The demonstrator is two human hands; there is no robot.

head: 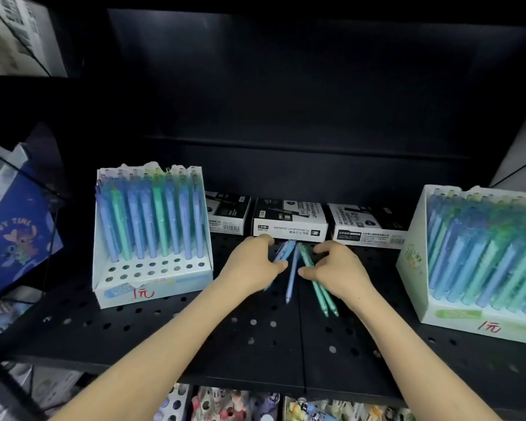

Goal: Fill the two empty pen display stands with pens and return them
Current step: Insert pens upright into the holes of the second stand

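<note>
Several loose pens lie on the black perforated shelf (255, 344) between my hands: a blue pen (292, 275) in the gap and two green pens (322, 294) running out under my right hand. My left hand (252, 265) is curled over blue pens, fingers closed around them. My right hand (337, 268) rests on the green pens, thumb and fingers pinching them. The left display stand (152, 278) holds blue and green pens in its back rows, with two front rows of holes empty. The right display stand (438, 299) is packed with pens.
Three black-and-white permanent marker boxes (289, 223) line the shelf behind my hands. A dark blue cartoon box (16, 235) leans at the left. The lower shelf (234, 404) shows colourful goods. The shelf's back panel is dark.
</note>
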